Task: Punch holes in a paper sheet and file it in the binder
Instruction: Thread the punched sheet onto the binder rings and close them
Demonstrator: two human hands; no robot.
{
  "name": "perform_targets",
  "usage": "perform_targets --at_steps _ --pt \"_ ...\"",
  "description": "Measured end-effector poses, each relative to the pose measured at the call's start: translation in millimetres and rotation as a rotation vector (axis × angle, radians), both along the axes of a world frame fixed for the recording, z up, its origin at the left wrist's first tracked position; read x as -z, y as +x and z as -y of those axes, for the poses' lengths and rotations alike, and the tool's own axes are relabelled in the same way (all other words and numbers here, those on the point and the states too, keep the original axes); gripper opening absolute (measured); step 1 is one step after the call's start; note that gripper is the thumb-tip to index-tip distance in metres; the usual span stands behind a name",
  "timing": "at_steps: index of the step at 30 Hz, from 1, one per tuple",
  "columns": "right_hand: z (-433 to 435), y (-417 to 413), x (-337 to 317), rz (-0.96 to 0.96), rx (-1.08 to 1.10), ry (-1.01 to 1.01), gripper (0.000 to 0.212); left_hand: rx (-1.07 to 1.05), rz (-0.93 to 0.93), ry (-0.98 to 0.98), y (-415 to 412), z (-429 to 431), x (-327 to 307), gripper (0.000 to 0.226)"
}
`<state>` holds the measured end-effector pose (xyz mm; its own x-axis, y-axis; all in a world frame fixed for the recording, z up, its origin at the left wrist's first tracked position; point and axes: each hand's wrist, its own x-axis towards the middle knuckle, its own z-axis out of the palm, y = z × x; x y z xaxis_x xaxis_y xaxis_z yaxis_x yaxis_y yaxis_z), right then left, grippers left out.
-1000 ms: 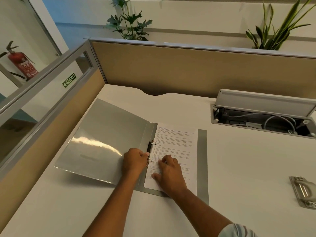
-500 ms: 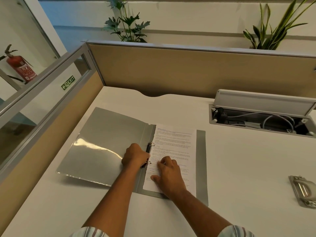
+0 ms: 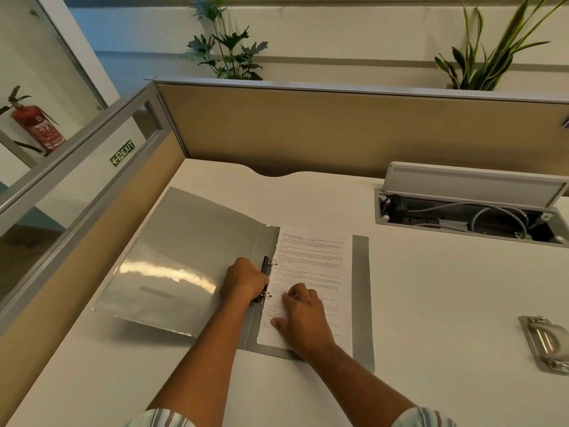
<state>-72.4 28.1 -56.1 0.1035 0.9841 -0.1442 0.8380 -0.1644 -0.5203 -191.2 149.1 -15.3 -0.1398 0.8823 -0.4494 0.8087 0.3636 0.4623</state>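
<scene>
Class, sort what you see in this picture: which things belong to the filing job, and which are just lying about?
Job: binder, ring mechanism, paper sheet, hole punch, left hand, right hand.
Lying about: cable box, broad-leaved plant, sword-leaved plant, fire extinguisher, exit sign.

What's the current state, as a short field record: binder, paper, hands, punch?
binder: open flat on the desk, cover lying to the left
paper: flat on the binder's right half, left edge at the ring clip
left hand: fingers curled on the ring clip at the spine
right hand: rests on the paper beside the lower ring
ring clip state: open or closed, cannot tell
hole punch: on the desk at far right, apart from both hands
</scene>
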Motion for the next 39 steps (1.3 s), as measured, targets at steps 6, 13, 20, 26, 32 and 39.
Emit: perform_targets --at_steps 6,13,20,26,32,39 --pt "-0.1 0.4 -1.0 0.003 -0.003 -0.003 0.057 0.095 0.013 0.053 0.4 2.7 -3.4 0.044" --pt "-0.5 1.6 -0.7 0.012 -0.014 0.002 0.058 0.202 0.091 0.093 -6.4 1.2 -7.7 0.015" --pt "-0.6 1.8 -0.8 0.017 -0.020 0.002 0.055 0.255 0.205 0.087 -13.9 2.5 -6.0 0.007" --pt "-1.0 1.7 1.2 0.002 -0.014 -0.012 0.055 0.559 0.119 0.078 -25.6 19.8 -5.2 0.036" --pt "-1.5 1.6 0.9 0.024 -0.011 -0.005 0.059 0.714 0.052 0.236 -37.0 39.4 11.9 0.055" --pt "-2.2 1.9 1.6 0.027 -0.018 -0.014 0.059 0.720 0.040 0.353 -37.8 38.9 18.5 0.041"
